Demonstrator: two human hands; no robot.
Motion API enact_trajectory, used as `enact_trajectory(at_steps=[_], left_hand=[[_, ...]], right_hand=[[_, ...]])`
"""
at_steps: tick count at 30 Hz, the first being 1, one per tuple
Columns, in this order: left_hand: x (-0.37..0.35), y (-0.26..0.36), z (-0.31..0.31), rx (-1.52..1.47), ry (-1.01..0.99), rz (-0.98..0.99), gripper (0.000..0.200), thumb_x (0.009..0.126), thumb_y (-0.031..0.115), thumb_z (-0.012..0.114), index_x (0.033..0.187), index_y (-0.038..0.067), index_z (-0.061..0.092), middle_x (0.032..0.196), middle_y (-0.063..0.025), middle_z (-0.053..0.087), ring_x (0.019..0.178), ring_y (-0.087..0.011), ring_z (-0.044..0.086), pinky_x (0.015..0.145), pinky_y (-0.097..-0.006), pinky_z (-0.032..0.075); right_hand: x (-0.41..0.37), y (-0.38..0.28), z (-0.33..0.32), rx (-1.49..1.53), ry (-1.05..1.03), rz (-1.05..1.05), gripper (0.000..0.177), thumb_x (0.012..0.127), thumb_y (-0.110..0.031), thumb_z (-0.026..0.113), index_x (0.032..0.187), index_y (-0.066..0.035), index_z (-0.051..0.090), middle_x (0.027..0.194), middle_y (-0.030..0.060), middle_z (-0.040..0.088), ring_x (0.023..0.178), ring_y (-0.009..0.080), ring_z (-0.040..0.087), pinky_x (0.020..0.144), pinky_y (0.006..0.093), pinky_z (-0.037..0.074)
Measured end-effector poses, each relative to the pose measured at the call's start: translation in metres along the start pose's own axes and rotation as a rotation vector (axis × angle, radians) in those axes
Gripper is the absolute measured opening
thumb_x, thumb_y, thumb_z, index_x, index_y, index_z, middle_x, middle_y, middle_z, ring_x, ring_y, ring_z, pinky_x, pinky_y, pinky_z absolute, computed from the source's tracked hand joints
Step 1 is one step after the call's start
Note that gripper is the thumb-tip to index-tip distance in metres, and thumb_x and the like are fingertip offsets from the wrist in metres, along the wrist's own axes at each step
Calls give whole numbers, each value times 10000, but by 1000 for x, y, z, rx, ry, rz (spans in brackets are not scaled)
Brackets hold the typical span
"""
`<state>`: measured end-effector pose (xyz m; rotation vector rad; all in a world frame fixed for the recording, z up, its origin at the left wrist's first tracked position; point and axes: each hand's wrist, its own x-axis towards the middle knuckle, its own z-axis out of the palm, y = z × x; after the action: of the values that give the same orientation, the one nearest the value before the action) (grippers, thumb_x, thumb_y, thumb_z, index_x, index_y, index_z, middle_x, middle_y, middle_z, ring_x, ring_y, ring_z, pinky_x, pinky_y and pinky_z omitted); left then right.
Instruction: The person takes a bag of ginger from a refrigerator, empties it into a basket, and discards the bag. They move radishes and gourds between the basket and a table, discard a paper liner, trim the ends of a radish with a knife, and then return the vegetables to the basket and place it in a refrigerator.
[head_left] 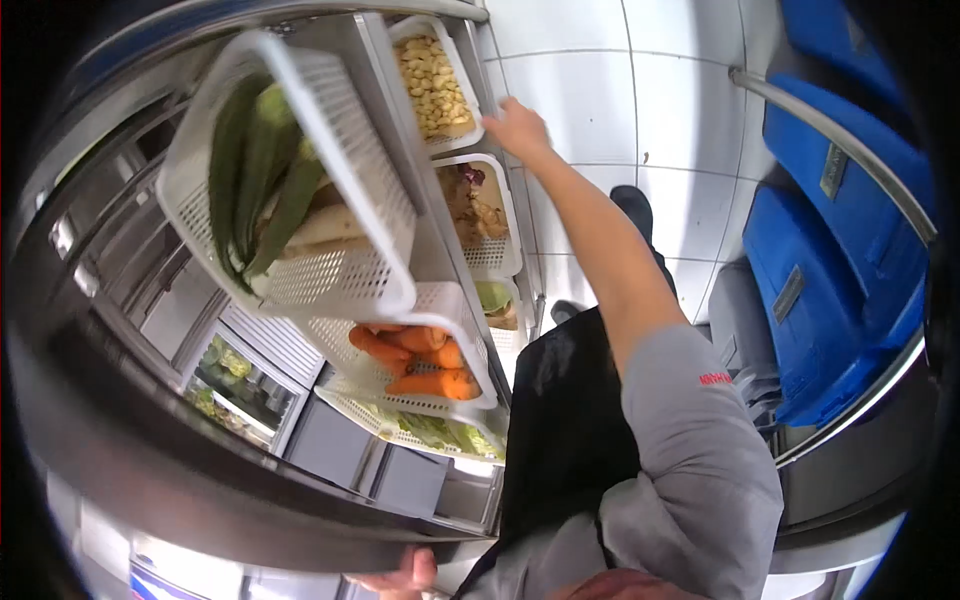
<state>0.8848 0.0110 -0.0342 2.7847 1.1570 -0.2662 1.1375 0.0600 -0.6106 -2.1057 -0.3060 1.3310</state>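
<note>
My right hand (518,132) reaches out to the corner of a white basket (477,128) of peeled garlic cloves (432,88). Its fingertips are at the rim, but blur hides whether they grip it. At the bottom, my left hand (400,575) is closed on the metal edge (440,552), partly cut off by the frame. Beside the garlic, another white basket (512,225) holds what look like onions and roots (475,205). A tilted white basket (375,195) carries long green gourds (255,180) and a pale root vegetable. Carrots (425,360) fill a further basket.
Leafy greens (435,428) lie in a lower basket. Steel rack bars (420,140) run between the basket rows. To the right, blue bins (810,290) stand behind a curved metal rail (830,135). White floor tiles (580,90) and a dark shoe (632,205) show below.
</note>
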Motion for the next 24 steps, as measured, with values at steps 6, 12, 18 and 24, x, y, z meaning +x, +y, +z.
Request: enact_trajectory(at_steps=[6, 12, 18, 24], left_hand=[[23, 12, 11, -165, 137, -14, 984, 789, 470, 727, 1536, -36, 334, 1592, -329, 245, 1485, -451, 246, 1187, -555, 209], [19, 14, 14, -258, 392, 80, 805, 756, 205, 775, 1478, 49, 454, 1561, -272, 326, 1447, -491, 280, 1178, -568, 255], [-127, 43, -1, -623, 553, 283, 497, 833, 67, 711, 1319, 71, 611, 1289, -167, 609, 1221, -361, 559, 1098, -553, 384], [-329, -23, 36, -941, 707, -250, 266, 929, 47, 620, 1177, 37, 715, 715, -69, 682, 592, -171, 637, 707, -304, 564]], right_hand=[[-156, 116, -68, -556, -189, -3, 358, 903, -241, 630, 1186, -27, 580, 1088, 255, 686, 1067, 437, 649, 929, 535, 516], [-314, 107, -143, -693, -135, -87, 191, 796, -102, 655, 958, -47, 738, 1043, 228, 721, 1034, 411, 677, 908, 492, 545], [-417, 80, -177, -588, -91, -104, 187, 804, -96, 594, 876, -51, 760, 700, 150, 710, 557, 249, 690, 536, 366, 553], [-493, 150, -167, -629, -143, -150, 177, 829, -25, 542, 827, 5, 716, 592, 109, 628, 514, 224, 653, 427, 381, 504]])
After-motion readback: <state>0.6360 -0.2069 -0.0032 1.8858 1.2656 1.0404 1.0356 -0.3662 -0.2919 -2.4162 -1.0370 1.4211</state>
